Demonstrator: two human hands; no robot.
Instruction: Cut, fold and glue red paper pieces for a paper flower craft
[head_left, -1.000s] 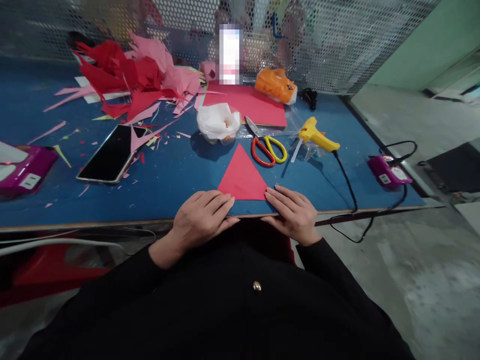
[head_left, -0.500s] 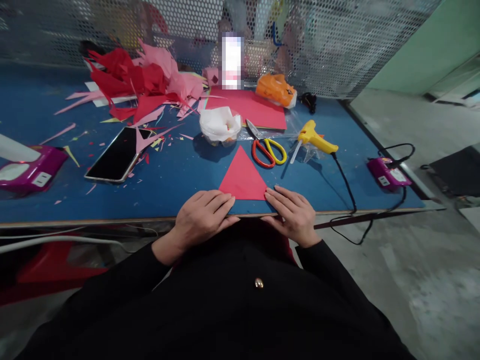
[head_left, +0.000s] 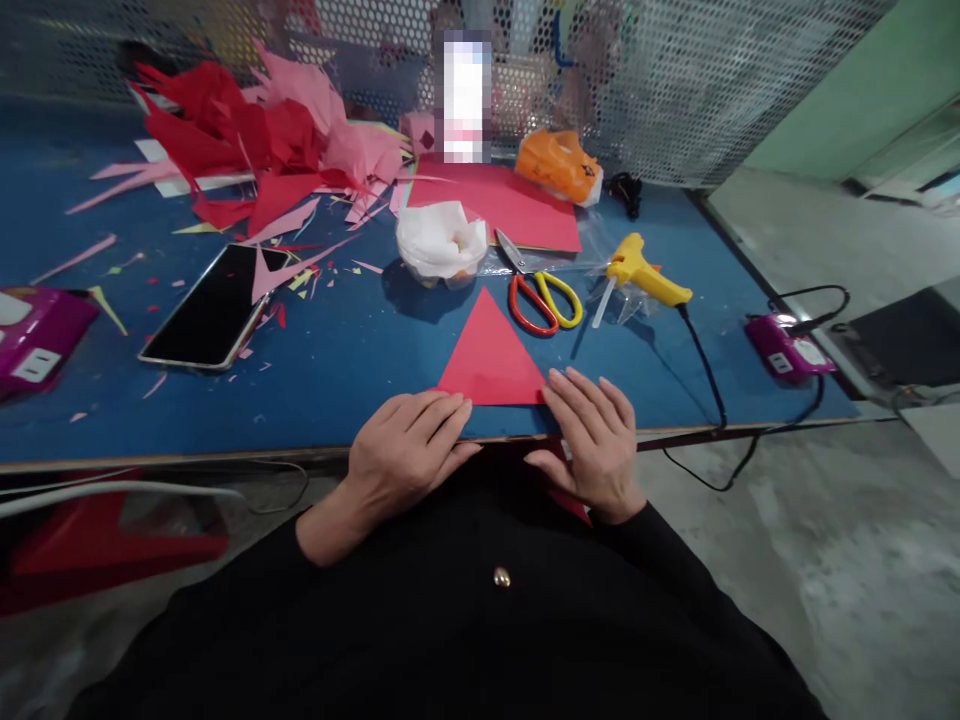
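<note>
A red paper triangle (head_left: 493, 358) lies on the blue table with its tip pointing away from me and its folded base near the front edge. The fingertips of my left hand (head_left: 409, 437) press on its left corner, fingers stretched out and thumb along the table edge. At the right corner lie the fingertips of my right hand (head_left: 594, 437), its fingers laid flat and the thumb held apart. Just beyond the triangle are scissors (head_left: 541, 292) with one red and one yellow handle.
A white tissue-lined bowl (head_left: 441, 242), red paper sheets (head_left: 487, 205) and an orange packet (head_left: 559, 167) sit farther back. Right lies a yellow glue gun (head_left: 646, 272) with a cord. Left are a phone (head_left: 214, 310), paper scraps (head_left: 255, 130) and a purple socket block (head_left: 45, 340).
My right hand has spread its fingers a little and its thumb has come away from the table edge. My left hand stays on the left corner. The view has shifted slightly.
</note>
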